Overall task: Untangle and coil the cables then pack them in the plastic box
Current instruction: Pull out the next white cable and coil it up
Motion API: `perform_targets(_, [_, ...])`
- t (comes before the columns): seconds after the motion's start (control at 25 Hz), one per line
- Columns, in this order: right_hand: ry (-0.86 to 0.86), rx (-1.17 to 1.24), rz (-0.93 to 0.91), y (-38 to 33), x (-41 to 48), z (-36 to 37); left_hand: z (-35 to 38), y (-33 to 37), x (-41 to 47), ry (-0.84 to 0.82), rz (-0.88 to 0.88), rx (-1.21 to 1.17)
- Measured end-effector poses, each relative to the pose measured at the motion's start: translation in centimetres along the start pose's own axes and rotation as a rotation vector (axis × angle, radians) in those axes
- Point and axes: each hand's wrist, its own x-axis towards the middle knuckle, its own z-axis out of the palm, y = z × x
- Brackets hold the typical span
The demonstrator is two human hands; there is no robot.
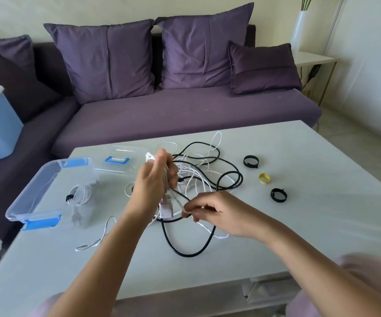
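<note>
At far left of the white table surface (299,225) sits the clear plastic box with blue latches (26,195), lid off. A coiled white cable bound with a black tie (79,195) lies inside it, its two-pin plug toward the near wall. Just beyond lies the clear lid with a blue handle (116,160), flat. The left hand (153,181) is raised above the surface, fingers curled round a bunch of white cable loops, and a white block-shaped plug (165,210) hangs below the fist. The right hand (217,213) is lower and nearer the camera, thumb and forefinger pinching a single white strand just beside that plug. The tangle of thin white and thicker black cables (207,172) lies just behind and between both hands, spreading rightward. One black cable loop (189,255) trails toward the near edge. Judgement: the step in hand is freeing the white cable from the black. The strand runs roughly left to right from fist to pinch, so the right hand is nearer the snarled length and is better placed to feed it. The box lies left of the left hand, which is better placed to pack. Right of the tangle, well apart: a black strap ring (250,161), a yellow strap ring (264,178), and a second black strap ring (278,195).
</note>
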Motion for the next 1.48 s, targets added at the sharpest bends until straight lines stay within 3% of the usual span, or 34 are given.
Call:
perform_targets(0.12, [-0.025,0.027,0.045,0.0,-0.4,0.1,0.6,-0.9,-1.0,-0.144,0.173,0.485])
perform_targets(0.2, [-0.010,0.027,0.033,-0.2,-0.8,-0.5,0.7,-1.0,-1.4,-0.275,0.169,0.674])
perform_targets(0.28, [-0.003,-0.014,0.021,-0.7,-1.2,-1.4,1.0,-1.3,-1.9,-0.440,-0.033,0.723])
perform_targets(0.36, [0.027,-0.074,0.001,-1.0,-1.7,-2.6,1.0,-1.6,-2.2,-0.614,-0.350,0.695])
perform_targets(0.48, [0.091,-0.031,-0.030,-1.3,-2.2,-4.6,0.7,-1.1,-2.0,-0.853,-0.629,0.452])
perform_targets(0.56, [0.158,0.034,-0.077,-1.4,-2.4,-5.7,0.3,-0.5,-1.5,-1.069,-0.759,0.080])
perform_targets(0.64, [0.297,0.054,-0.132,-1.6,-2.7,-6.6,-0.3,0.5,-1.4,-1.279,-0.803,-0.317])
perform_targets(0.68, [0.392,0.043,-0.150,-1.6,-2.9,-7.2,-1.6,0.5,-1.2,-1.311,-0.744,-0.474])
perform_targets(0.76, [0.620,0.016,-0.152,-0.5,-3.2,-9.2,-4.4,0.5,-1.2,-1.167,-0.606,-0.778])
perform_targets(0.84, [0.779,0.146,-0.089,1.0,-3.7,-11.5,-7.6,0.4,-1.0,-0.803,-0.515,-1.010])
perform_targets(0.92, [0.739,0.257,0.007,1.8,-4.1,-12.6,-9.3,1.2,-1.0,-0.546,-0.365,-1.279])
perform_targets(1.0, [0.547,0.230,0.041,1.8,-4.2,-12.2,-9.4,2.5,-0.6,-0.354,-0.264,-1.447])
perform_targets(1.08, [0.360,0.206,0.007,0.9,-3.9,-10.8,-9.2,3.2,0.2,-0.180,-0.260,-1.368])
perform_targets(1.24, [0.162,-0.060,0.088,1.0,-2.7,-8.4,-10.6,1.5,1.8,0.018,-0.259,-1.375])
perform_targets(1.36, [-0.024,-0.176,0.137,1.2,-2.4,-6.8,-10.0,0.8,2.4,0.140,-0.096,-1.316])
perform_targets(1.48, [-0.132,-0.157,0.087,0.5,-2.2,-5.5,-8.2,0.8,2.8,0.347,-0.033,-0.763])
